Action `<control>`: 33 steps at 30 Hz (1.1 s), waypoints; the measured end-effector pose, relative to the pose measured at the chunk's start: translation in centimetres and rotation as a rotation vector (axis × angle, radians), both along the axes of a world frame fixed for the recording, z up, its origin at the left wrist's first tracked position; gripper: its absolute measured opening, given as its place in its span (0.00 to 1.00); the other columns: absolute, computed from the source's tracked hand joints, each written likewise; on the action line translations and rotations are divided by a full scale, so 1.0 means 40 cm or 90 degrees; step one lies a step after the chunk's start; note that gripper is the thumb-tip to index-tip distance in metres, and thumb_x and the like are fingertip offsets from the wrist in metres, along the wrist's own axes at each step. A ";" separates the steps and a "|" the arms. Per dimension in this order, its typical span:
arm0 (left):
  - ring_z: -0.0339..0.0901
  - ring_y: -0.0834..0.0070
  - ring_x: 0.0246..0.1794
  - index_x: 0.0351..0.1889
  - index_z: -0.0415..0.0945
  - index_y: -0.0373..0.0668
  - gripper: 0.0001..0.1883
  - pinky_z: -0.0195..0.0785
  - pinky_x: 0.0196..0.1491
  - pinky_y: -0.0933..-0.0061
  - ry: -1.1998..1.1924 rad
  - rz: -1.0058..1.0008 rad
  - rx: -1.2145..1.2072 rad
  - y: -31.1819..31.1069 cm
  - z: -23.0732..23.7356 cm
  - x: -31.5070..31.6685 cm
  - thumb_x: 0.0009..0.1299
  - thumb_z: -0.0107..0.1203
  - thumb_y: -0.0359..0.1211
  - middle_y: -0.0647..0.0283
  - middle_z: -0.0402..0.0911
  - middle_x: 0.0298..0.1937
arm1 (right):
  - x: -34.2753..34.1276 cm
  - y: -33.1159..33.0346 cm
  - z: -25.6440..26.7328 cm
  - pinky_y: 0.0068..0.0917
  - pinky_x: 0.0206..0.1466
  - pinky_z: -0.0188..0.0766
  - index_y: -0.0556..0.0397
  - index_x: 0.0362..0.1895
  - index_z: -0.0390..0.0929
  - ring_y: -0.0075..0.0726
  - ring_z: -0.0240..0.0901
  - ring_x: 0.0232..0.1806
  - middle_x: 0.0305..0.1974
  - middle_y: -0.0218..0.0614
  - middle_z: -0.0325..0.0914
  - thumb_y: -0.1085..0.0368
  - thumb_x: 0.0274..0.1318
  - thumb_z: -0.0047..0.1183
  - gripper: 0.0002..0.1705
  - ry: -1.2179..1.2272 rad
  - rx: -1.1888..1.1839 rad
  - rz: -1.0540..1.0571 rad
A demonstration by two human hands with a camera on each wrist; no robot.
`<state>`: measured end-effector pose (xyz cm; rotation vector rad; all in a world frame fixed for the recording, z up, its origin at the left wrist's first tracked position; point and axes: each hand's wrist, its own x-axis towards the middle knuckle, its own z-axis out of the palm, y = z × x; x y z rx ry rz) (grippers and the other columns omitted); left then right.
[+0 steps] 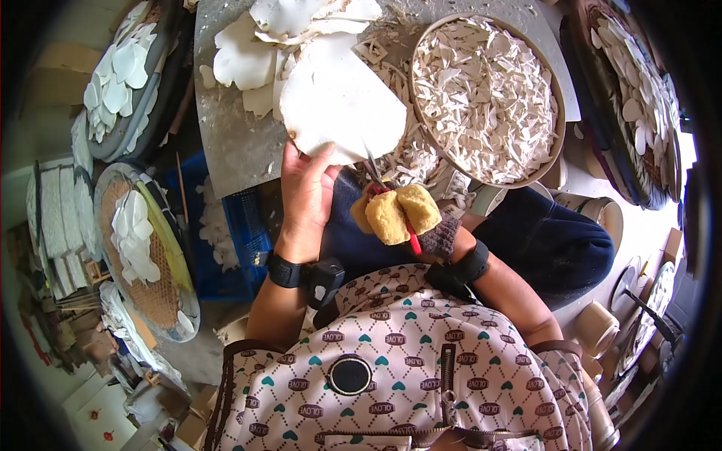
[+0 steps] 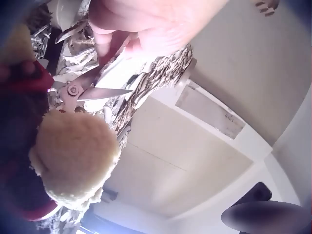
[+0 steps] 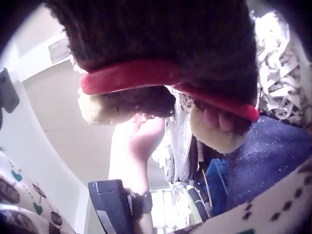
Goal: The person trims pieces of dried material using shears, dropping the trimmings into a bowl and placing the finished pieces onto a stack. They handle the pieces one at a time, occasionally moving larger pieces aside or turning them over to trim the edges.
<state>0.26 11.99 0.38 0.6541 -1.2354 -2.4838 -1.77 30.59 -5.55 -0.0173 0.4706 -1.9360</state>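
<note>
My left hand pinches the lower left edge of a broad, thin white sheet, thumb along its near side. In my right hand, which wears a dark knitted covering, are red-handled scissors. Thick yellow foam pads sit about the handles and fingers, hiding most of that hand in the head view. The scissors' metal blades stand apart in the left wrist view. In the head view their tips overlap the sheet's lower edge, just right of my left hand.
A grey board holds more white sheets and loose scraps. To the right, a round tray is heaped with white chips. A blue crate stands low at left. Round racks with white pieces flank both sides.
</note>
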 end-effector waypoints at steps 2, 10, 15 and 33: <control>0.70 0.68 0.51 0.55 0.59 0.37 0.21 0.68 0.52 0.66 -0.026 -0.020 -0.026 -0.001 -0.004 0.008 0.64 0.49 0.23 0.56 0.70 0.52 | 0.005 -0.002 0.016 0.28 0.46 0.73 0.63 0.45 0.71 0.31 0.75 0.42 0.41 0.39 0.76 0.66 0.58 0.46 0.13 -0.106 -0.003 -0.008; 0.75 0.69 0.44 0.53 0.61 0.37 0.18 0.74 0.43 0.70 -0.080 -0.064 -0.075 -0.016 -0.004 0.007 0.65 0.50 0.26 0.56 0.73 0.48 | 0.012 0.007 -0.031 0.30 0.51 0.71 0.61 0.47 0.70 0.33 0.72 0.47 0.46 0.41 0.73 0.67 0.58 0.48 0.15 -0.068 -0.071 -0.017; 0.76 0.69 0.41 0.49 0.59 0.37 0.17 0.77 0.39 0.71 -0.074 -0.038 -0.043 -0.010 -0.006 -0.004 0.64 0.51 0.24 0.53 0.73 0.46 | 0.019 0.005 -0.025 0.29 0.52 0.70 0.60 0.48 0.70 0.33 0.72 0.47 0.46 0.42 0.73 0.67 0.57 0.49 0.15 0.027 -0.014 -0.063; 0.75 0.80 0.31 0.43 0.72 0.37 0.10 0.72 0.37 0.76 -0.135 -0.255 -0.172 -0.265 0.039 -0.090 0.65 0.51 0.30 0.66 0.76 0.34 | -0.049 0.057 0.037 0.29 0.46 0.68 0.58 0.41 0.73 0.36 0.74 0.41 0.39 0.41 0.76 0.70 0.48 0.53 0.13 0.826 0.199 0.030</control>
